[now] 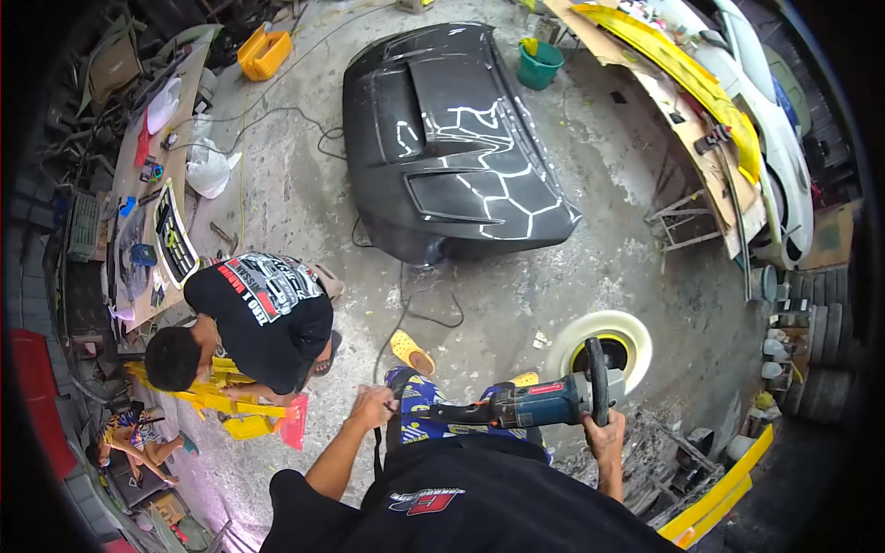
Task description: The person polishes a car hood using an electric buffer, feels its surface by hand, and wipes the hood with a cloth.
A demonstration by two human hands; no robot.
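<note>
My right hand (pixel 605 441) is wrapped round the black loop handle (pixel 599 382) of a blue-grey power polisher (pixel 539 404), which lies sideways in front of my legs. A large pale round pad (pixel 636 334) shows beyond its head. My left hand (pixel 373 406) is closed on a thin black power cord (pixel 380 362), just left of the polisher's rear end. Farther forward, a dark car hood (pixel 442 147) with shiny white reflections on its right half stands above the floor.
At left a person in a black shirt (pixel 267 318) bends over yellow parts (pixel 244 424); another person (pixel 138 438) sits beyond. Cord loops cross the concrete floor (pixel 295 184). A green bucket (pixel 540 64), yellow crate (pixel 265 53) and a bench with a long yellow panel (pixel 682 69) stand around.
</note>
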